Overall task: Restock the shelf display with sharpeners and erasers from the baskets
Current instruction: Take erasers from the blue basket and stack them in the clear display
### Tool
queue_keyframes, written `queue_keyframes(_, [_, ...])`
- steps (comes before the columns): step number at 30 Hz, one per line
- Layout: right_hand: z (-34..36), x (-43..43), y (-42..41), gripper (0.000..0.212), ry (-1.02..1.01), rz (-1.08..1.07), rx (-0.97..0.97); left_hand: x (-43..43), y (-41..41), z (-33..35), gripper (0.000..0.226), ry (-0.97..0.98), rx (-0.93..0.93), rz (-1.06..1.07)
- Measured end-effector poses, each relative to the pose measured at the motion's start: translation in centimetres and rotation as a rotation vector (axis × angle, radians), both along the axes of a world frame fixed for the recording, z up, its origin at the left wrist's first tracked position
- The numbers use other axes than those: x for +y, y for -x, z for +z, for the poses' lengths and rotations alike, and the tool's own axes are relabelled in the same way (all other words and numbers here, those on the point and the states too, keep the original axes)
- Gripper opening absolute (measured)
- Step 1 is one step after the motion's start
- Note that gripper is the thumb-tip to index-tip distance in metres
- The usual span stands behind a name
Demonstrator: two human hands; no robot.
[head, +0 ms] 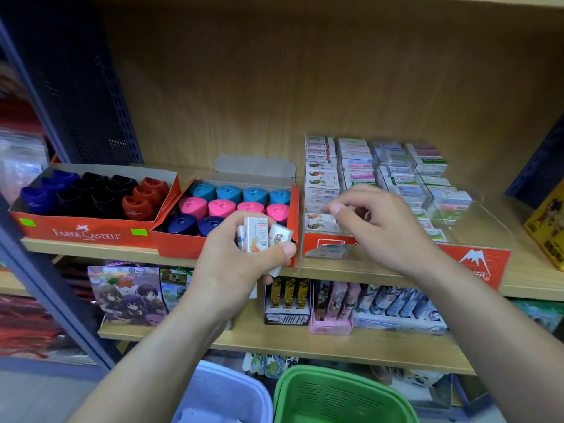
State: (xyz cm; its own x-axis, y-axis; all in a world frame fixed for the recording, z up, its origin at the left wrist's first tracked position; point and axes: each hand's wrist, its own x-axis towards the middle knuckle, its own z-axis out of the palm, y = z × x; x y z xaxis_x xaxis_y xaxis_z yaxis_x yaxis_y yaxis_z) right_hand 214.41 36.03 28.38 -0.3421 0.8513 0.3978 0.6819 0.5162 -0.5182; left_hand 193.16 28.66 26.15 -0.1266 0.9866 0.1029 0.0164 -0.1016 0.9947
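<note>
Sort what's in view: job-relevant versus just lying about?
Job: left hand holding erasers; right hand over eraser display; Faber-Castell sharpener box; triangular-sharpener box; green basket; pale blue basket.
Lying about: illustrated packs, lower shelf; yellow box.

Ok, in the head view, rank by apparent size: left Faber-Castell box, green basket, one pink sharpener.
Faber-Castell box and green basket: largest, look alike; the basket is nearer and cut off, so unranked.
Pink sharpener: clearly smallest.

Two baskets [335, 373], two red boxes [85, 232] — four teal sharpeners [229, 193]
</note>
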Motion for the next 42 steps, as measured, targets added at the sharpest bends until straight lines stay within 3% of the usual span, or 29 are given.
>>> queue_keyframes(3, [0.4, -2.1, 1.5, 0.013, 0.171, 0.147, 0.261, 0.0, -0.1, 0.0, 0.032, -0.02, -0.003, 0.002])
queue_keyframes(8, [0.5, -2.9, 3.3, 0.012, 0.328, 0.271, 0.313, -0.1, -0.5, 0.0, 0.033, -0.04, -0.022, -0.033])
queue_keyframes(13, [0.9, -2.8, 3.0, 0.02, 0.424, 0.219, 0.523, -0.1, -0.5, 0.2, 0.022, -0.041, -0.028, -0.01])
queue_keyframes(17, [0.7, -3.5, 2.7, 0.025, 0.485, 0.209, 0.549, -0.2, -0.5, 0.3, 0.019, -0.042, -0.026, -0.008])
queue_keyframes(19, [0.5, -3.9, 2.8, 0.02, 0.549, 0.22, 0.598, -0.3, -0.6, 0.5, 0.02, -0.049, -0.034, -0.034])
queue_keyframes(23, [-0.2, -4.0, 2.9, 0.01, 0.484, 0.164, 0.644, -0.6, -0.9, 0.6, 0.016, -0.043, -0.029, -0.063])
queue_keyframes(28, [-0.9, -5.1, 1.8, 0.027, 0.584, 0.198, 0.722, -0.3, -0.5, 0.4, 0.013, -0.052, -0.02, 0.018])
queue_keyframes(32, [-0.4, -5.0, 1.0, 0.029, 0.551, 0.061, 0.78, -0.2, -0.4, 0.3, 0.022, -0.02, 0.042, -0.011])
queue_keyframes(35, [0.7, -3.9, 0.1, 0.027, 0.401, -0.066, 0.714, -0.1, -0.1, 0.1, 0.025, 0.009, 0.073, 0.001])
queue_keyframes(38, [1.5, -1.4, -0.3, 0.022, 0.267, -0.169, 0.518, 0.2, 0.4, -0.1, 0.018, 0.072, 0.07, 0.018])
queue_keyframes(42, [1.6, 2.0, 0.4, 0.02, 0.215, -0.22, 0.309, 0.2, 0.9, 0.1, 0.016, 0.141, 0.058, -0.02])
